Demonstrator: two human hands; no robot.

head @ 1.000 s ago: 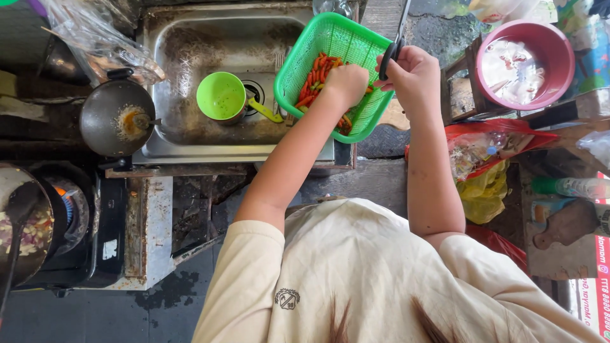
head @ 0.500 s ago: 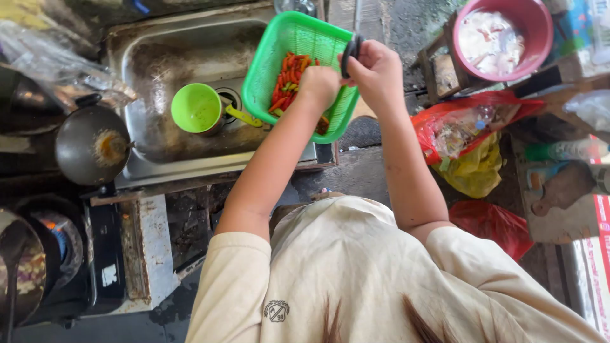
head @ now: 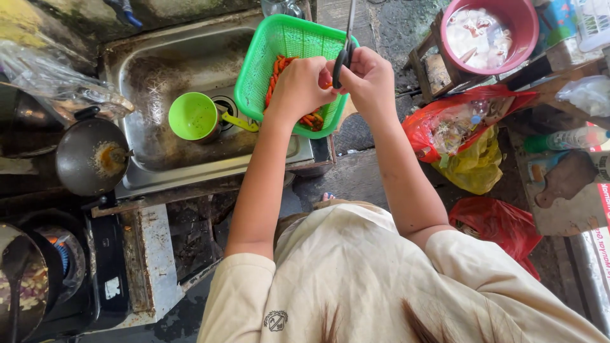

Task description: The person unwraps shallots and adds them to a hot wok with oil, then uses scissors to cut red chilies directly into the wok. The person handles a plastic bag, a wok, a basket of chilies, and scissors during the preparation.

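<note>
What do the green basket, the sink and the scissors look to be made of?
Green basket: moulded plastic, judging by its bright uniform colour and mesh walls. Sink: probably stainless steel, dull grey sheen with stains. Scissors in the right hand: thin metal blades, black handles, likely plastic.

Kitchen count, as I see it from the head camera.

I count one green basket (head: 286, 47) with too many chillies (head: 279, 70) to number, one pair of scissors (head: 344, 44), one green cup (head: 194, 116), one steel sink (head: 159, 63), one pink bowl (head: 508, 13), one dark pan (head: 86, 155), two red bags (head: 438, 121) (head: 499, 225), one yellow bag (head: 476, 168) and two hands (head: 302, 82) (head: 372, 79).
</note>
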